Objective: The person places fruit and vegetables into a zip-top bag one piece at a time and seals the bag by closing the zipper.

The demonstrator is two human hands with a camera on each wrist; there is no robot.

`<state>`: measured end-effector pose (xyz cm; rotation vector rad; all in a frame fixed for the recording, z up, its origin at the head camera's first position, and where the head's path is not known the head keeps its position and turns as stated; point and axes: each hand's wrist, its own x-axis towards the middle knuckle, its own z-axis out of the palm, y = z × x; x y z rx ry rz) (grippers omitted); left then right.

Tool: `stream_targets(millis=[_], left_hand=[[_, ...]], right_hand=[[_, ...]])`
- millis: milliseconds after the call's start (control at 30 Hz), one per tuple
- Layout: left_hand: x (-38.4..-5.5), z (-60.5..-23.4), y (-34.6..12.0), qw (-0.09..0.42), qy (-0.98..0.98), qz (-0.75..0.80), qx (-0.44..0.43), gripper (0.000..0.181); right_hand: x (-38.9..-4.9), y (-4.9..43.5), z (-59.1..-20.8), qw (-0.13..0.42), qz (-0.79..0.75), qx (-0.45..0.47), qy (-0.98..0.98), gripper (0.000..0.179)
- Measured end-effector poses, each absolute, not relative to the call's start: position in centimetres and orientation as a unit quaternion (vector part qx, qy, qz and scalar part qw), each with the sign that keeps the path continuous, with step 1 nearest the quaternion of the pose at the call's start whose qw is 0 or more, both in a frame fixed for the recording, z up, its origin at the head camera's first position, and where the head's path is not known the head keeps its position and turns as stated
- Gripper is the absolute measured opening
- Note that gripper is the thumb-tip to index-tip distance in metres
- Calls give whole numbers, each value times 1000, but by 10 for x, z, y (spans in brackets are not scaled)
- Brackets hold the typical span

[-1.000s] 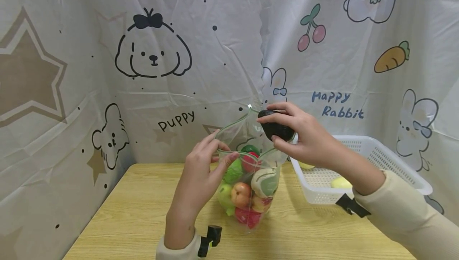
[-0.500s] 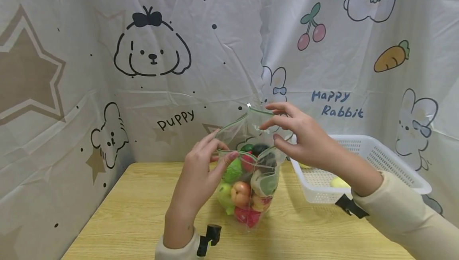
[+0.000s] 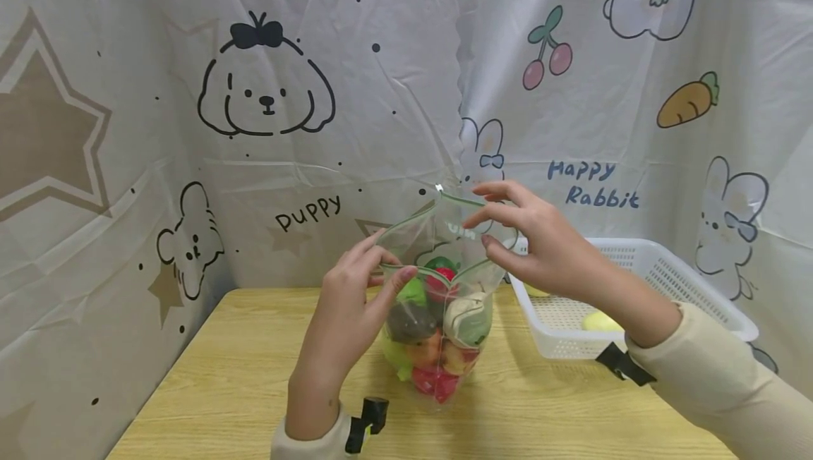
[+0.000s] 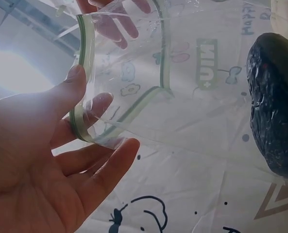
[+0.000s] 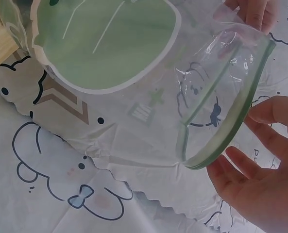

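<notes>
A clear zip bag (image 3: 444, 269) with a green-edged mouth stands upright on the table. My left hand (image 3: 352, 298) pinches its left rim between thumb and fingers. My right hand (image 3: 533, 234) is at the right of the wide mouth, its fingers loosely spread and its fingertips right at the rim; nothing is held in it. Inside lies a dark, bumpy avocado (image 4: 275, 107), at the left of the bag in the head view. Around it are a peach (image 3: 425, 350), a pale fruit with a green face (image 3: 468, 319), a red fruit (image 3: 440, 283) and other pieces.
A white perforated basket (image 3: 571, 346) stands behind the right forearm, with a yellow fruit (image 3: 600, 321) and part of another in it. The wooden table (image 3: 222, 375) meets a printed cloth backdrop (image 3: 381, 128) at the back and sides.
My right hand has let go of the avocado, which dropped into the bag and now lies at its left side. The left hand has kept its grip on the rim.
</notes>
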<state>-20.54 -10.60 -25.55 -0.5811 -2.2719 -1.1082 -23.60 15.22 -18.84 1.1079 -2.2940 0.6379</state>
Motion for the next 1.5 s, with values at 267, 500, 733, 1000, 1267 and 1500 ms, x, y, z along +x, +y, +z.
stream_targets(millis=[267,500,733,1000,1267,1500], left_hand=[[-210,-257,-107,277,-841,-410,-218,28],[-210,-255,-107,269,-842,-415,-214,26],[-210,-256,-110,266,-841,-419,-213,25],[-208,-256,-113,272,-844,-412,-209,26],[-208,-253,-117,272,-849,-407,-200,26],[-207,-255,-117,257,-850,-419,-191,26]], right_hand=[[-241,157,-189,255,233,398,-850,24],[-250,168,-192,276,232,393,-846,30],[-262,187,-197,295,244,372,-846,32],[-303,216,-211,270,236,312,-880,26],[-356,262,-243,132,239,179,-945,33],[-391,294,-269,89,244,124,-958,36]])
